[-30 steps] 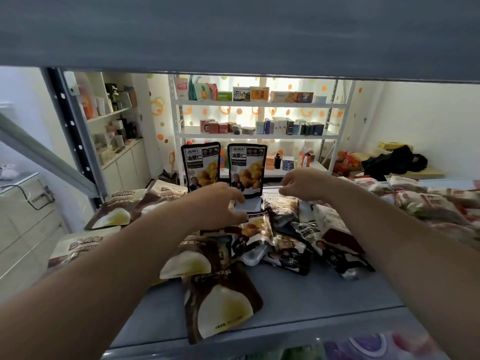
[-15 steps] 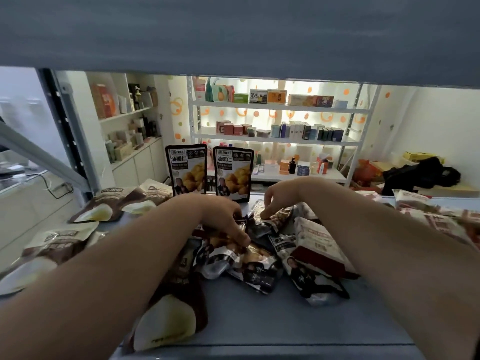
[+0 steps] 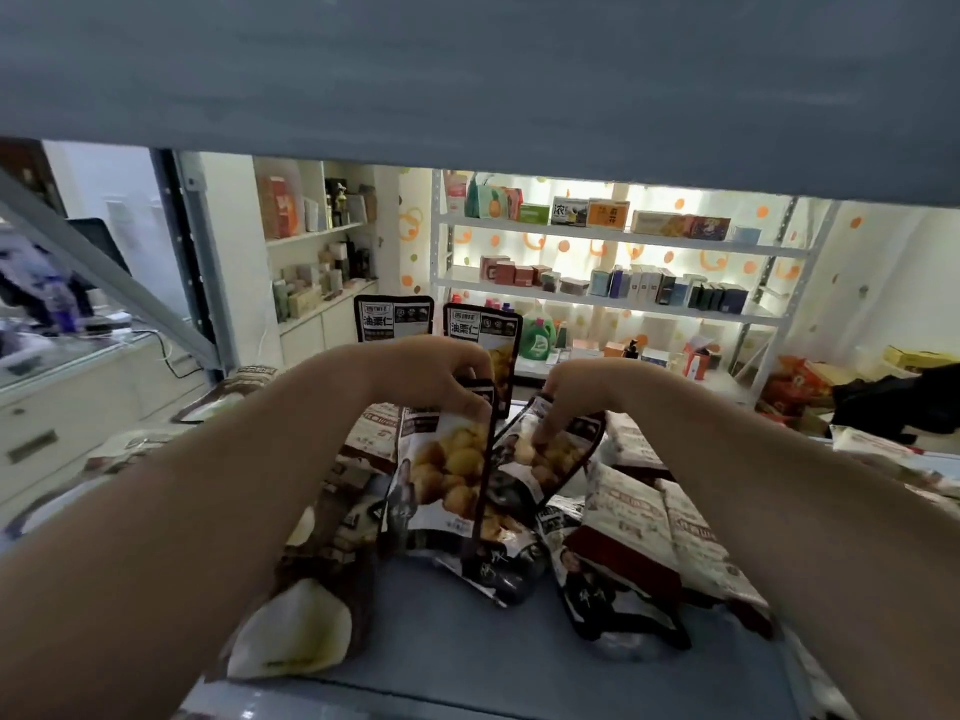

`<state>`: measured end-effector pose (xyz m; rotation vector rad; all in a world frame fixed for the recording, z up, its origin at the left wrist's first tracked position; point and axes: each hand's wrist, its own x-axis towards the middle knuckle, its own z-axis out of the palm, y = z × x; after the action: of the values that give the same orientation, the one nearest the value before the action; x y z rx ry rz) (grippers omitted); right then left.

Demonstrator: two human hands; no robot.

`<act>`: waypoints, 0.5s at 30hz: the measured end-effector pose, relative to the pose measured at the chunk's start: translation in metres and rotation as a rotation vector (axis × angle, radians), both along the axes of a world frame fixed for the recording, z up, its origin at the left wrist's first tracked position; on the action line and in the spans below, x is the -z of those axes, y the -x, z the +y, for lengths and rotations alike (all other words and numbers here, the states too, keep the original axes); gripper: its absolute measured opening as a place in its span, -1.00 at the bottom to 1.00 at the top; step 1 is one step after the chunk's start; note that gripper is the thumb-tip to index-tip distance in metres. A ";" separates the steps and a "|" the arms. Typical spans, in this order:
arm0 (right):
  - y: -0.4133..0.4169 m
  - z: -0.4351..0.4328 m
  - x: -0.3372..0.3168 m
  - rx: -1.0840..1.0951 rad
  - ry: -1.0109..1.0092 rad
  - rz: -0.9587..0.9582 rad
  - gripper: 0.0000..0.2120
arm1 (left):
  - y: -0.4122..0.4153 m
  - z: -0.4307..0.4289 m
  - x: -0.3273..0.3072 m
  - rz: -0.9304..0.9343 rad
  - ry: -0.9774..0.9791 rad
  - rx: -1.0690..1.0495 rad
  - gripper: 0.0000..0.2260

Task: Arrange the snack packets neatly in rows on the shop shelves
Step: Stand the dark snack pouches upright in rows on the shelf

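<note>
On the grey shelf [image 3: 467, 652], taking the two upright chestnut packets at its back edge as the landmark, most of the work looks undone. Far to their left, brown-and-cream packets [image 3: 291, 631] lie flat and scattered toward the near left corner, one of them big in the foreground. The first upright packet [image 3: 393, 318] stands at the rear, and just to its right stands the second upright packet [image 3: 485, 335], partly hidden by a hand; together they make the start of a row.

In front of these two, the left hand [image 3: 415, 374] is closed in a pinch on the top edge of a chestnut packet [image 3: 447, 470], which hangs lifted and roughly upright. Just to the right of it, the right hand [image 3: 582, 394] has its fingers curled onto the upper part of another chestnut packet [image 3: 540, 459] that leans tilted; it appears to grip it, though the thumb is hidden.

Below and to the right of the landmark pair, a loose heap remains: dark packets [image 3: 613, 589] lying flat and white-and-maroon packets [image 3: 634, 522] overlapping one another. Further right, more pale packets [image 3: 883, 454] lie along the shelf edge.

By my judgement, two packets are placed, two are in hand, and the bulk of the sorting and lining up is left.
</note>
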<state>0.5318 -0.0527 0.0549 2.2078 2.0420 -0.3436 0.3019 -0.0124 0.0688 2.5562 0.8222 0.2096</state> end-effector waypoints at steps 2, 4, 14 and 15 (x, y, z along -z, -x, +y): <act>-0.005 -0.001 -0.009 -0.006 -0.021 0.113 -0.59 | 0.010 0.001 -0.016 -0.047 0.007 0.000 -0.70; -0.008 -0.003 -0.018 0.021 -0.007 0.355 -0.64 | 0.019 0.002 -0.032 -0.114 -0.022 -0.019 -0.60; 0.023 -0.021 -0.064 -0.090 -0.265 0.396 -0.78 | 0.072 0.023 -0.071 -0.244 -0.368 -0.153 -0.91; 0.028 -0.021 -0.067 -0.090 -0.302 0.337 -0.78 | 0.078 0.025 -0.074 -0.269 -0.431 -0.164 -0.91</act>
<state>0.5035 -0.0737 0.1222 2.3459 2.5086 -0.4513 0.2240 0.0122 0.1425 2.7569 0.9638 0.8446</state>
